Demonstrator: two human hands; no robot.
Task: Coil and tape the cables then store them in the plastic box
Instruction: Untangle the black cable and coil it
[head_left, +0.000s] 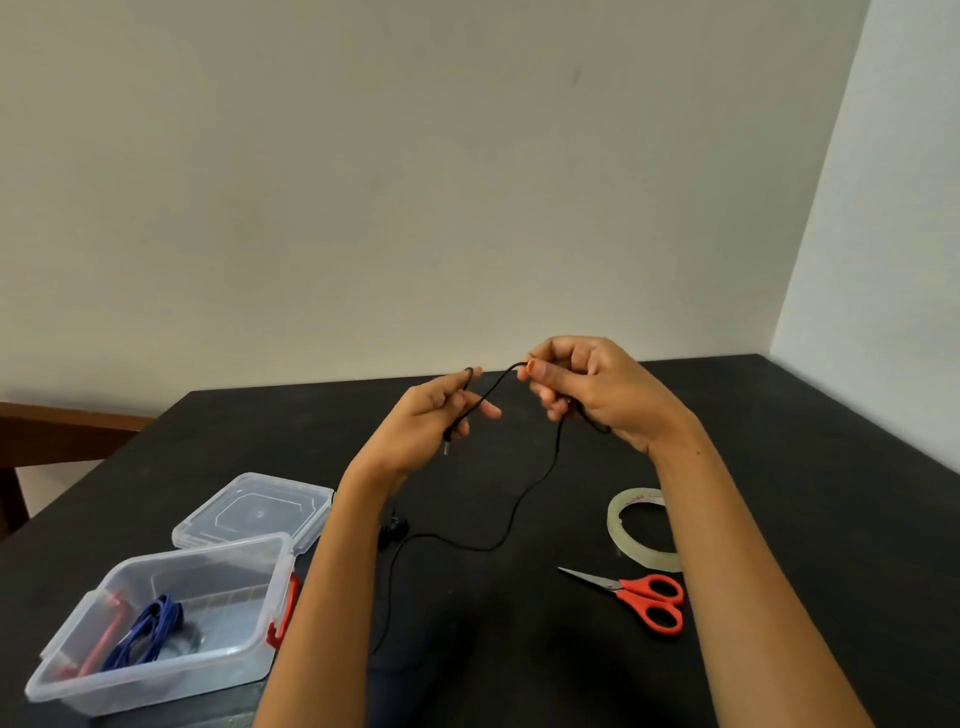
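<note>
Both my hands were up over the black table with the black cable strung between them. My right hand had it pinched between thumb and forefinger, and the rest of the fingers were curled in with more cable tucked under the palm. My left hand was half curled around the plug end. The cable looped over the tip of my index finger and the little metal plug stuck out below the palm. So both hands were holding the same cable, close together but not touching.

From my right hand the cable dropped to the tabletop and swung left toward a small dark lump just beside my left forearm. I couldn't tell what that lump was. From there the cable ran on toward my edge of the table. So most of it was loose on the table, not coiled.

The plastic box sat open at the near left corner with red latches on its sides. A blue cable coil and something red lay inside it. Its clear lid lay flat right behind it.

Over on the right, the clear tape roll lay flat next to my right forearm. The red-handled scissors were just in front of it, blades pointing left. A plain wall ran behind the table.
</note>
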